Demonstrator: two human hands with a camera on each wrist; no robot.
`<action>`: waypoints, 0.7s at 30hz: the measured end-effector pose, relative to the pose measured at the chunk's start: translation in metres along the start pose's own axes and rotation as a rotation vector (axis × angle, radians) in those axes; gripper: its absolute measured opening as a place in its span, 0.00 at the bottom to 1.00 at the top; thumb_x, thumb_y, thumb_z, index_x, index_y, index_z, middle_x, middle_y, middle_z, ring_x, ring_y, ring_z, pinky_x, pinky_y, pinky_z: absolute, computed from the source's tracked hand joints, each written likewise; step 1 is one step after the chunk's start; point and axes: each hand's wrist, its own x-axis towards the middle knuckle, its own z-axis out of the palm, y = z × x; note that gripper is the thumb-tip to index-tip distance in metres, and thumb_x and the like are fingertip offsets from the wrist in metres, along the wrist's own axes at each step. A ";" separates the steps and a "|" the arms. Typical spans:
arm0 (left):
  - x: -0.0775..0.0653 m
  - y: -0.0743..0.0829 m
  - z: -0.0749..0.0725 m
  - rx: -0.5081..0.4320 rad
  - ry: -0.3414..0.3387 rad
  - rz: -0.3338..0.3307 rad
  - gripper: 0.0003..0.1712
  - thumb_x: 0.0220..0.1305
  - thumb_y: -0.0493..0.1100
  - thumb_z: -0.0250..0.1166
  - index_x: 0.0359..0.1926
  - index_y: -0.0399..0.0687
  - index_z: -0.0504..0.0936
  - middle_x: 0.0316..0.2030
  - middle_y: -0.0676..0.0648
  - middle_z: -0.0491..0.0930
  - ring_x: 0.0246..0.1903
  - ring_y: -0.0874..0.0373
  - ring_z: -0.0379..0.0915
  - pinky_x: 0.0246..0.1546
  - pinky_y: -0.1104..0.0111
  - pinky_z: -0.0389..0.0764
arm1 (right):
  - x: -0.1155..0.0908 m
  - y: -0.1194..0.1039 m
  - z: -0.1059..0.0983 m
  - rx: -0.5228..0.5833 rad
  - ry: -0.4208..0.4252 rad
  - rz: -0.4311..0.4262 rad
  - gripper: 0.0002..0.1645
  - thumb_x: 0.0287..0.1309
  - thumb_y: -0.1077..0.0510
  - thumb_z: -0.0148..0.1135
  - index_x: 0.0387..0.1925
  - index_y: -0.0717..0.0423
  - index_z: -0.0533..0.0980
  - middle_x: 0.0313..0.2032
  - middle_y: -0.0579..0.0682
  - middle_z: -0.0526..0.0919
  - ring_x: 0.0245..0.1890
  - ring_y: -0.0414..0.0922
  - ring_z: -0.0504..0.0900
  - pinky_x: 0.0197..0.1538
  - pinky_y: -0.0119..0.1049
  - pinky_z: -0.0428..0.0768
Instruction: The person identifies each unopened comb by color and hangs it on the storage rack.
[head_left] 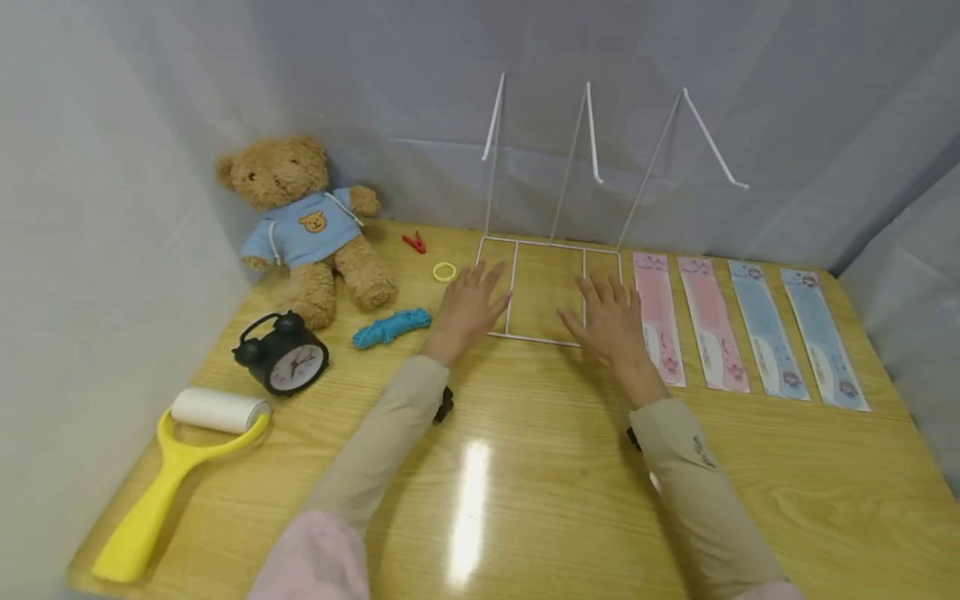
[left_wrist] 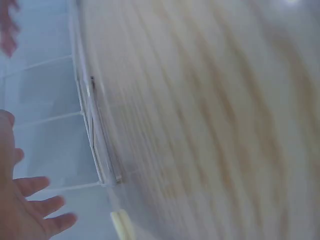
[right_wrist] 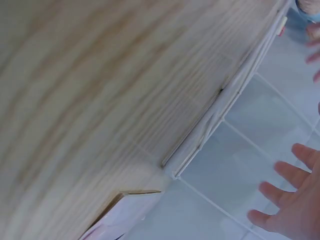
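Observation:
A white wire rack (head_left: 551, 243) stands at the back of the table, its three upright prongs bent forward at the top. My left hand (head_left: 467, 307), fingers spread, is over the left side of the rack's base and holds nothing. Over the base's right side is my right hand (head_left: 611, 321), also spread and bare of any object. In the left wrist view, the left hand (left_wrist: 25, 195) shows beside the rack's wires (left_wrist: 92, 120). The right wrist view has the right hand (right_wrist: 295, 195) with extended fingers near the rack (right_wrist: 212, 117).
Left of the rack are a teddy bear (head_left: 307, 225), black alarm clock (head_left: 288, 354), yellow-handled lint roller (head_left: 176, 458), blue cord bundle (head_left: 392, 327), yellow ring (head_left: 444, 272) and red clip (head_left: 415, 242). Pink packets (head_left: 660, 317) and blue packets (head_left: 768, 329) lie to the right.

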 end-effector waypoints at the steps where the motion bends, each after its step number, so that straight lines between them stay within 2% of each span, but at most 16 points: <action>1: 0.000 -0.002 0.001 -0.051 -0.002 -0.009 0.33 0.73 0.56 0.47 0.74 0.53 0.54 0.71 0.38 0.55 0.69 0.40 0.50 0.68 0.49 0.56 | 0.000 0.001 0.000 0.011 0.007 0.006 0.39 0.66 0.37 0.48 0.69 0.55 0.60 0.68 0.60 0.61 0.68 0.63 0.56 0.66 0.65 0.52; 4: -0.002 -0.011 0.002 -0.219 0.000 -0.038 0.34 0.72 0.50 0.51 0.73 0.44 0.54 0.68 0.36 0.60 0.67 0.41 0.56 0.68 0.53 0.59 | -0.002 0.002 -0.002 0.066 0.021 0.034 0.35 0.67 0.41 0.50 0.66 0.59 0.64 0.64 0.62 0.68 0.62 0.64 0.65 0.62 0.64 0.60; 8: -0.005 -0.023 0.001 -0.401 -0.001 -0.093 0.33 0.70 0.42 0.54 0.71 0.35 0.56 0.65 0.32 0.64 0.63 0.40 0.62 0.65 0.55 0.64 | -0.003 0.005 -0.006 0.185 0.011 0.087 0.31 0.67 0.46 0.53 0.63 0.62 0.67 0.60 0.64 0.72 0.59 0.63 0.69 0.58 0.63 0.64; 12: -0.010 -0.031 0.001 -0.541 -0.037 -0.157 0.31 0.70 0.39 0.53 0.70 0.34 0.57 0.63 0.31 0.66 0.60 0.40 0.67 0.59 0.55 0.72 | -0.004 0.014 -0.011 0.315 -0.024 0.132 0.29 0.67 0.49 0.54 0.61 0.65 0.68 0.57 0.66 0.74 0.56 0.63 0.72 0.57 0.61 0.69; 16: -0.016 -0.035 -0.001 -0.580 -0.049 -0.171 0.30 0.70 0.38 0.54 0.70 0.34 0.59 0.61 0.31 0.68 0.59 0.40 0.68 0.58 0.55 0.73 | -0.008 0.027 -0.016 0.381 -0.058 0.161 0.30 0.67 0.51 0.54 0.62 0.69 0.67 0.56 0.70 0.73 0.54 0.65 0.73 0.56 0.59 0.73; 21: -0.020 -0.037 0.001 -0.589 -0.051 -0.164 0.29 0.68 0.35 0.54 0.68 0.31 0.61 0.58 0.30 0.71 0.57 0.41 0.70 0.58 0.55 0.73 | -0.017 0.047 -0.021 0.376 -0.080 0.194 0.32 0.67 0.52 0.53 0.63 0.71 0.64 0.57 0.72 0.70 0.58 0.67 0.68 0.60 0.61 0.68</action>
